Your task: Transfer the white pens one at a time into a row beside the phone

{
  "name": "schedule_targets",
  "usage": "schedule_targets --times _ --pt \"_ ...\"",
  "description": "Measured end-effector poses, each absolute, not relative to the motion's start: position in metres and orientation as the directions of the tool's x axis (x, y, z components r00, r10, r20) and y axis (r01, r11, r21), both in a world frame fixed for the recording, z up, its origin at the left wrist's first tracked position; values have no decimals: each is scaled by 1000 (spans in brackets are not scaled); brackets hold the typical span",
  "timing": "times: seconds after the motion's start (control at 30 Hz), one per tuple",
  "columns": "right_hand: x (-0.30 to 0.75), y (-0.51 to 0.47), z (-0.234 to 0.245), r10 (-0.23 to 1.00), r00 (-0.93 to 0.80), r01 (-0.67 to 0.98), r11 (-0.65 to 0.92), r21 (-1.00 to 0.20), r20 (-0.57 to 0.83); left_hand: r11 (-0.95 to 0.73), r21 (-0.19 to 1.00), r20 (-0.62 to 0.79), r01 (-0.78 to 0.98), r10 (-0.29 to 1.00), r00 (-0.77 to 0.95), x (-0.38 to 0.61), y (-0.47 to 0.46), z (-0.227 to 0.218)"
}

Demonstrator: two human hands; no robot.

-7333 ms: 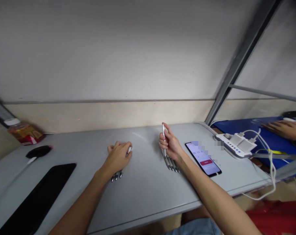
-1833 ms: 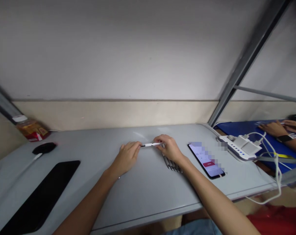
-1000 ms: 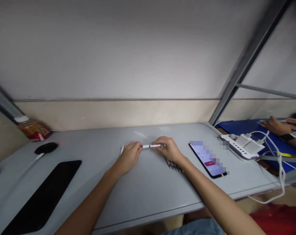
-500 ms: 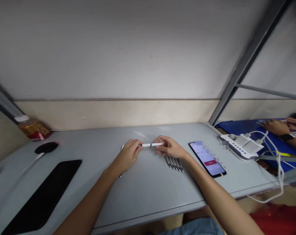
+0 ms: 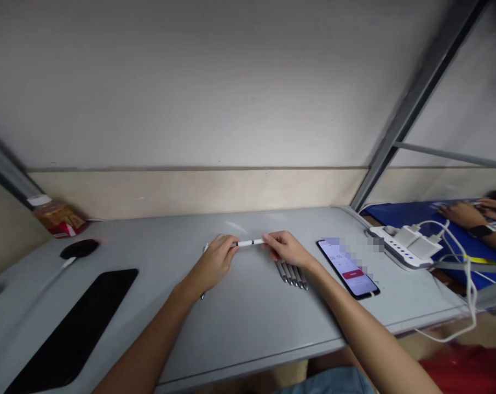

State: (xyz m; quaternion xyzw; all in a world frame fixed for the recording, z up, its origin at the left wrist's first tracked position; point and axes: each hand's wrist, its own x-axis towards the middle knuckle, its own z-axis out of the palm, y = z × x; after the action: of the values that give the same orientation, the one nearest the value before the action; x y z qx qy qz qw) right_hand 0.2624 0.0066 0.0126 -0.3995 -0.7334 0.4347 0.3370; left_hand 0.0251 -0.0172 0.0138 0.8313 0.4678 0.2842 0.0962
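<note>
A white pen [image 5: 245,243] with a dark band is held level above the desk, between my two hands. My left hand [image 5: 219,255] pinches its left end, where a dark grip shows. The fingers of my right hand [image 5: 286,247] are closed on its right end and cover the tip. Several grey pens [image 5: 292,275] lie side by side on the desk just below my right hand. Part of another slim object [image 5: 202,296] shows under my left wrist; the rest is hidden.
The grey desk [image 5: 248,328] carries a lit phone [image 5: 349,268] on the right, beside a white power strip [image 5: 399,246] with cables. At left are a black mat [image 5: 73,331], a black round charger [image 5: 79,249] and a bottle [image 5: 58,216]. Another person's hands [image 5: 463,214] rest on a blue surface.
My right hand's fingers have closed further around the pen's right end, covering the tip that showed before. My left hand and the pen have hardly moved.
</note>
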Motion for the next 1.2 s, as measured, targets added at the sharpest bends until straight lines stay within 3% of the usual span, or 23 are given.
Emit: schedule_targets --times 0.1,0.27,0.4,0.57,0.7,0.9,1.2 --pt "262 7 12 871 -440 262 358 -896 219 -541 422 376 728 835 402 25 -17 14" --pt "263 9 10 886 -447 320 288 -903 124 -531 433 365 728 842 397 27 -19 12" --pt "263 8 12 860 -453 279 386 -879 234 -498 455 349 738 862 366 28 -20 11" --pt "263 6 13 871 -461 375 367 -852 172 -501 470 323 727 864 386 29 -22 12" --pt "263 5 15 823 -494 319 473 -821 282 -483 442 303 756 874 381 27 -21 12" --pt "262 3 12 843 -526 413 372 -831 116 -476 477 266 739 879 395 25 -21 14" --pt "259 2 16 759 -514 405 626 -667 400 -501 440 270 745 865 422 23 -19 10"
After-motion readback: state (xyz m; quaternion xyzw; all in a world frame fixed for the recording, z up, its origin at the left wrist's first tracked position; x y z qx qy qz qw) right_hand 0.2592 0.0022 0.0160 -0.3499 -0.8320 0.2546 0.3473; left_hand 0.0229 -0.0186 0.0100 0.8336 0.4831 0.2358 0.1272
